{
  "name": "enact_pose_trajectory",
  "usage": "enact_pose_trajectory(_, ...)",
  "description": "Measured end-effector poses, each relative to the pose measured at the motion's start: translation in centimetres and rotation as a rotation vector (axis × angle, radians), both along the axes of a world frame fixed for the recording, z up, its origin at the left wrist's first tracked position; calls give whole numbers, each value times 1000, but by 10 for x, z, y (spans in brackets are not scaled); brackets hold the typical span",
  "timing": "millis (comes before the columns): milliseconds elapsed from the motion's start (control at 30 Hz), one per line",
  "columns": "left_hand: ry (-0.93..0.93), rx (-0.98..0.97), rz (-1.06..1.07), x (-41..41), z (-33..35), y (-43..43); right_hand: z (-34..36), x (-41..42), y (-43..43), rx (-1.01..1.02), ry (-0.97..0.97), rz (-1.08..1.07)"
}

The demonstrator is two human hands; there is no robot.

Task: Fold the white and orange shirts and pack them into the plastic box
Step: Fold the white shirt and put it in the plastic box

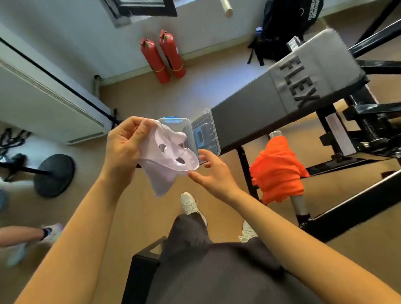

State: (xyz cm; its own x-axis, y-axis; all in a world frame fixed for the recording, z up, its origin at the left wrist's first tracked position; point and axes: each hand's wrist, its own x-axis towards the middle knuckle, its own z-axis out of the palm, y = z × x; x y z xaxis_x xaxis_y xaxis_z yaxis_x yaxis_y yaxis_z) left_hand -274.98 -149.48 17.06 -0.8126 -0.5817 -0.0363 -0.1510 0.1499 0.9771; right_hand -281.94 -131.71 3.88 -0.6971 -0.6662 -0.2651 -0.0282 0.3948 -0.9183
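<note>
My left hand (pixel 125 146) pinches the small white shirt (pixel 165 158) by its top edge, and the cloth hangs loose and unfolded in the air. Just below and to the right of it, my right hand (pixel 210 172) is open, fingertips near the shirt's lower hem but not gripping it. Behind the shirt, a clear plastic box (pixel 189 127) with blue latches sits on the near end of the grey bench, its lid (pixel 205 133) flipped open to the right. The orange shirt (pixel 277 168) is draped over a metal post at the right.
The grey padded bench (pixel 250 107) marked FLEX runs to the upper right on a black frame (pixel 360 204). Two red fire extinguishers (pixel 164 56) and a black backpack (pixel 288 21) stand by the wall. A round black stand base (pixel 54 175) is at left, another person's leg (pixel 20 233) beyond it.
</note>
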Motion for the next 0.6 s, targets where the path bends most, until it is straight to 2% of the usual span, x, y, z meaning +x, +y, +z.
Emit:
enact_pose_trajectory(167, 69, 84, 17, 16, 8, -42, -34, -16, -63, 124, -12, -56)
enact_pose_trajectory(233, 105, 132, 48, 22, 5, -67, -37, -24, -82, 159, 30, -17)
enact_pose_trajectory(333, 89, 168, 227, 30, -20, -123, -29, -35, -96, 166, 65, 19)
enact_pose_trajectory(467, -86, 152, 455, 46, -73, -203, 10, -42, -98, 54, -49, -18)
enact_pose_trajectory(533, -241, 116, 395, 59, -100, -226, 30, -40, -109, 29, -94, -49)
enact_pose_trajectory(600, -407, 108, 214, 72, -125, -240, 45, -34, -128, 49, -31, -74)
